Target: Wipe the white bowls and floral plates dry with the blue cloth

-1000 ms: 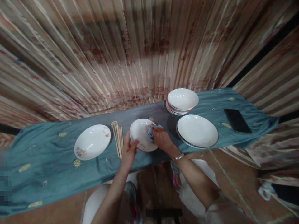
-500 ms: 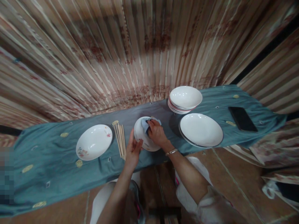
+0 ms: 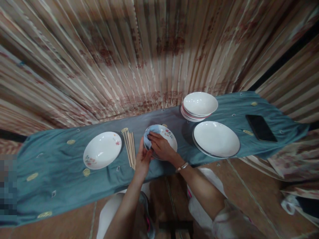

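Note:
A white plate with a flower pattern (image 3: 171,141) is at the middle of the table, tipped a little. My left hand (image 3: 144,157) grips its left edge, thumb on the upper side and fingers partly hidden. My right hand (image 3: 161,146) presses a light blue cloth (image 3: 147,139) against the plate's left part, its fingers lying over the cloth. Just left of my left hand lies a bundle of wooden chopsticks (image 3: 130,149). Beyond them is a white oval dish with flowers (image 3: 102,151).
A stack of white bowls (image 3: 200,103) stands at the back right, with stacked white plates (image 3: 216,139) in front of it. A black phone or tablet (image 3: 261,127) lies farther right. Teal cloth (image 3: 67,179) covers the narrow table; a patterned curtain (image 3: 149,59) hangs behind.
My right hand has moved the cloth left across the plate, from its far side to its left side. The plate has turned, so its flowers now show at the upper right. The view has shifted slightly.

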{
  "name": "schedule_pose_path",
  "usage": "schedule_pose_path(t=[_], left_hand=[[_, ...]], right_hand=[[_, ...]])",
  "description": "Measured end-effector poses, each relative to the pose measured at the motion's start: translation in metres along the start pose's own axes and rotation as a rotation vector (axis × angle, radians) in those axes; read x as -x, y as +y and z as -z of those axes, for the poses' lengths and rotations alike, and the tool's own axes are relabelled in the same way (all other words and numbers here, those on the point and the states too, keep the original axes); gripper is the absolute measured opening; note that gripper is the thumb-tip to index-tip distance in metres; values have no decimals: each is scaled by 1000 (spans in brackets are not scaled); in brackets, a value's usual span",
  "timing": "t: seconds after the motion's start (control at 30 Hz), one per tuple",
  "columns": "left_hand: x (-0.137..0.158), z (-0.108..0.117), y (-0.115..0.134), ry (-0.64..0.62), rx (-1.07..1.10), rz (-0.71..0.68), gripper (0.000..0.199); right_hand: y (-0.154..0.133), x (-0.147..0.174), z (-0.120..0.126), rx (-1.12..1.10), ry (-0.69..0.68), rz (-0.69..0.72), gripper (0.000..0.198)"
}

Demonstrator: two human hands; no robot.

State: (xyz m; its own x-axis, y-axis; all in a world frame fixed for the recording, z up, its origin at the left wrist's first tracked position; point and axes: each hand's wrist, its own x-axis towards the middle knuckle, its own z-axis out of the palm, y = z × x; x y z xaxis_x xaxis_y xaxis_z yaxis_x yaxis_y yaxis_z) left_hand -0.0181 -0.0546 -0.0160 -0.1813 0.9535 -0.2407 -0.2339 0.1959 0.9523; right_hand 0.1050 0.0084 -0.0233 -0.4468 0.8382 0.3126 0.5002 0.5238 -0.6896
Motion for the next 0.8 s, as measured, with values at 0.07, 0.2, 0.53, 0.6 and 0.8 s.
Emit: schedule_pose_path(t=[0.07,0.2,0.53,0.6,0.8], left_hand=[[-1,1,-1,13,-1,4,82],[-2,1,-2,-4,39,11,93],[-1,4,4,-32,-52,2,94],[-1,3,5,-18,-52,-4,91],[-3,-1,9,13,-47,31,96]], right_hand=[[-2,2,1,-119,-25,-2,40],[-4,5,7,-301,-96,-39,30],[11,20,10,-451,-171,-13,18],[12,26,14,-418,-203,-17,17],[21,43,26,-228,-286,-56,17]])
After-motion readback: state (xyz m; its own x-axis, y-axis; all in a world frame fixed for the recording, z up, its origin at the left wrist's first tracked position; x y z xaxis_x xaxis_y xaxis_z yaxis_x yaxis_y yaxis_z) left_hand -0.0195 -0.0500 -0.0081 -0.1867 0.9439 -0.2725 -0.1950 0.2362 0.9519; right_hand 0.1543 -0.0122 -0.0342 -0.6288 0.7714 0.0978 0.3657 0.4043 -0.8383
